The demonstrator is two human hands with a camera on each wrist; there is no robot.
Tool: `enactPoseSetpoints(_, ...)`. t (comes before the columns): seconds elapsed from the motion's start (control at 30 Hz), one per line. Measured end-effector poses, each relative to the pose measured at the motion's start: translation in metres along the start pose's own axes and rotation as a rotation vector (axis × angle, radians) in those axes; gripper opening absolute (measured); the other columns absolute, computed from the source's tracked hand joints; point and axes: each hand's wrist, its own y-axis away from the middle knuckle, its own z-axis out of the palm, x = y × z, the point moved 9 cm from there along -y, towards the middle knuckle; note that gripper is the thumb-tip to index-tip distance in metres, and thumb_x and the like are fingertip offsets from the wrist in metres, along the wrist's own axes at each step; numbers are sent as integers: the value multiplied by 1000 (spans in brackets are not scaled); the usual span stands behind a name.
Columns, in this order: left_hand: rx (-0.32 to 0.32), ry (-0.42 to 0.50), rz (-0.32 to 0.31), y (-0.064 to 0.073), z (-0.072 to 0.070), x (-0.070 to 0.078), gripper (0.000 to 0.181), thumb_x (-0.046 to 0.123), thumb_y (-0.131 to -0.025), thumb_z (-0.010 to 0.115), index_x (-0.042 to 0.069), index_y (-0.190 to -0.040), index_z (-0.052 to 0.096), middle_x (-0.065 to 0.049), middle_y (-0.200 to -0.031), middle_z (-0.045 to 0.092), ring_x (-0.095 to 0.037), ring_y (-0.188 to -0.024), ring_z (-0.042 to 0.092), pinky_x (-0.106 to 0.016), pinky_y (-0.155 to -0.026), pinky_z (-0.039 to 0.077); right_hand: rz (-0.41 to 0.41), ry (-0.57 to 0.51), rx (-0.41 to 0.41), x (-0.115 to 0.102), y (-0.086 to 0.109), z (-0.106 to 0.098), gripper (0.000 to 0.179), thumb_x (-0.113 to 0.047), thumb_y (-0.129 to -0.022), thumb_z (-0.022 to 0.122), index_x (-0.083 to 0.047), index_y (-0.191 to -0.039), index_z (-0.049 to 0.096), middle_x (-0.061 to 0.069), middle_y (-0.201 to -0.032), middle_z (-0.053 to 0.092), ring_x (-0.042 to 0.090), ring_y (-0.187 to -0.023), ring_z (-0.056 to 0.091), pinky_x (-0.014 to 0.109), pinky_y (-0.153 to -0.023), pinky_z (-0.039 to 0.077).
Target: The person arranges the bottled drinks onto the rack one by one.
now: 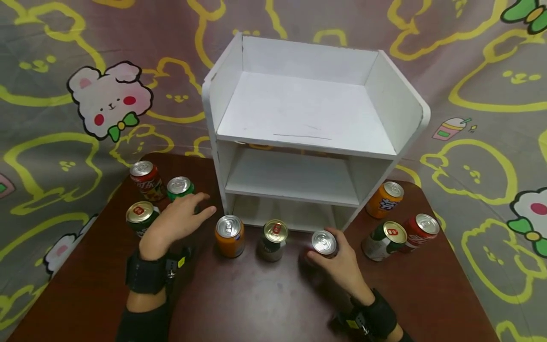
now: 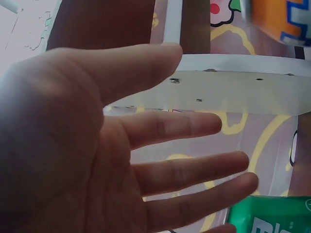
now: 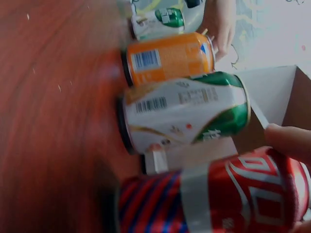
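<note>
My right hand [image 1: 342, 263] grips a red cola can [image 3: 243, 194] near its silver top, in front of the shelf's right end. Whether the can's base touches the table cannot be told. Left of it stand a green-and-white can [image 1: 273, 243] with a gold top and an orange soda can [image 1: 230, 240], both upright in a row before the shelf. My left hand [image 1: 177, 218], fingers spread and holding nothing, hovers by the shelf's left side. Close to it is a green can [image 1: 179, 186], partly hidden behind the hand in the head view.
A white tiered shelf [image 1: 299, 109] stands at the back of the brown table [image 1: 256, 304]. On the left are a red can [image 1: 147, 181] and a gold-topped can [image 1: 141, 216]. On the right stand an orange can [image 1: 384, 199], a green-and-white can [image 1: 380, 243] and a red can [image 1: 420, 232].
</note>
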Motion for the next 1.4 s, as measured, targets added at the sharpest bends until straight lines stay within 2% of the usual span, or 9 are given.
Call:
enactPoseSetpoints(0.17,18,-4,10,0,0,3,56,43,-97,49,2,-134,49,-27,-129,49,-43,-109,53,-57,-84,44,26,-71,27,5,4,7,87,-15,-69,86,-1,-139,35,17,-121,54,26,-104,56,35,-80,48)
enactPoseSetpoints(0.23,15,-5,10,0,1,4,56,44,-97,49,2,-134,49,-27,-130,49,-43,-110,53,-58,-84,44,29,-67,48,7,5,9,91,-16,-66,87,-1,-139,34,18,-120,55,27,-104,57,35,-79,49)
enactPoseSetpoints(0.37,16,-2,7,1,3,5,56,44,-97,49,3,-135,49,-26,-131,48,-43,-109,53,-57,-84,44,38,-43,132,11,9,7,91,-18,-60,91,-1,-133,40,16,-113,59,26,-100,59,35,-78,49)
enactPoseSetpoints(0.5,23,3,11,0,3,7,54,44,-97,49,5,-134,49,-25,-131,49,-42,-108,54,-57,-84,44,-6,-21,193,11,10,3,85,-14,-58,91,1,-127,44,15,-107,62,25,-95,60,38,-76,50)
enactPoseSetpoints(0.6,27,4,24,0,2,9,52,42,-97,49,4,-134,50,-25,-130,50,-42,-110,53,-57,-84,44,-61,2,190,9,8,1,78,-11,-60,89,2,-123,46,14,-104,63,25,-92,62,37,-73,51)
enactPoseSetpoints(0.8,14,24,55,2,0,14,55,45,-97,48,3,-133,50,-24,-130,50,-42,-113,51,-57,-87,43,-130,25,108,0,-1,-4,73,-11,-61,88,1,-121,47,12,-103,63,22,-90,62,32,-72,52)
enactPoseSetpoints(0.9,15,20,46,4,0,13,54,43,-97,49,4,-133,50,-24,-130,50,-41,-112,52,-57,-86,43,-174,27,46,-14,-6,-12,74,-11,-61,89,-1,-121,47,10,-104,62,22,-91,62,32,-73,52)
enactPoseSetpoints(1.13,5,6,21,7,1,9,54,42,-97,49,2,-133,50,-27,-130,49,-43,-110,53,-57,-83,44,-331,73,-123,-69,-16,-36,75,-17,-61,89,-6,-122,47,3,-105,64,16,-92,63,33,-75,53)
enactPoseSetpoints(1.4,-6,3,23,6,1,10,55,43,-97,50,1,-133,50,-28,-130,49,-44,-111,52,-58,-84,44,-436,-36,-211,-133,-32,-66,73,-2,-63,85,-4,-124,45,2,-109,61,17,-95,59,28,-80,51)
